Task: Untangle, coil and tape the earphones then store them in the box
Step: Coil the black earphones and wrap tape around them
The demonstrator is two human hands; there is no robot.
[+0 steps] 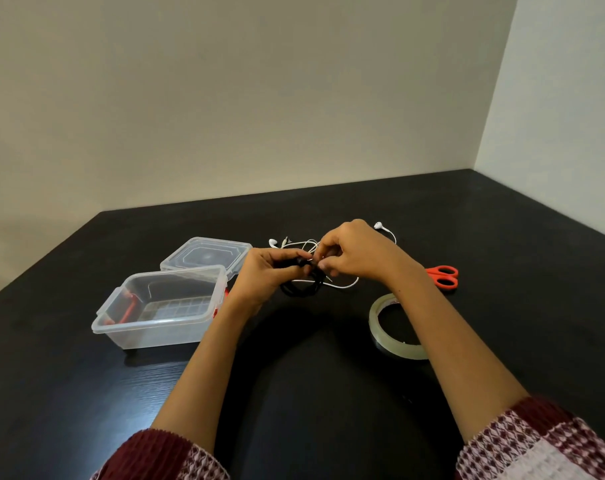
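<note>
Plainly we are untangling: our left hand [270, 271] and right hand [356, 252] both pinch the knotted earphones [344, 286] toward the far edge of the tabletop [502, 237], and next we likely must tease the loops apart.

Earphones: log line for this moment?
phase: untangling | left hand, right hand: pinching tangled earphones | box: open | tape roll, scissors: on table

The box [162, 306] lies left of the earphones [315, 268], lid [206, 254] behind it; tape [391, 327] and scissors [443, 276] right.
</note>
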